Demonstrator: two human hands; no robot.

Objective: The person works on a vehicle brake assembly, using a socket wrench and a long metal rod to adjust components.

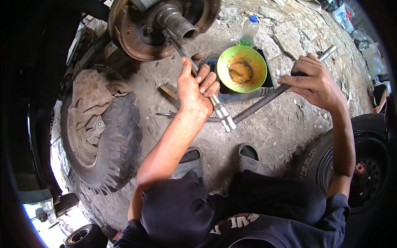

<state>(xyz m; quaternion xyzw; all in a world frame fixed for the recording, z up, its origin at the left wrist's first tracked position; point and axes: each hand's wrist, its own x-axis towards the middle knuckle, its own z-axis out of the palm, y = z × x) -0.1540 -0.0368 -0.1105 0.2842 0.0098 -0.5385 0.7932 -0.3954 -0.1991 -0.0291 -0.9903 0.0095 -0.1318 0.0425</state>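
Above the floor, your left hand had its fingers curled round the shiny tool; your right hand gripped the long bar. The hub was bare, no wheel on yet.

We have open lane over floor between bar and right tire. Bowl plus bottle block us beyond bar; left tire obstructs left side, rusty drum ahead-left.

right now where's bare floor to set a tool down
Bare ground lies between left sandal and right sandal, and between right sandal and lettered tire. It's crowded around the green bowl: plastic bottle behind, metal bar passing its near side.
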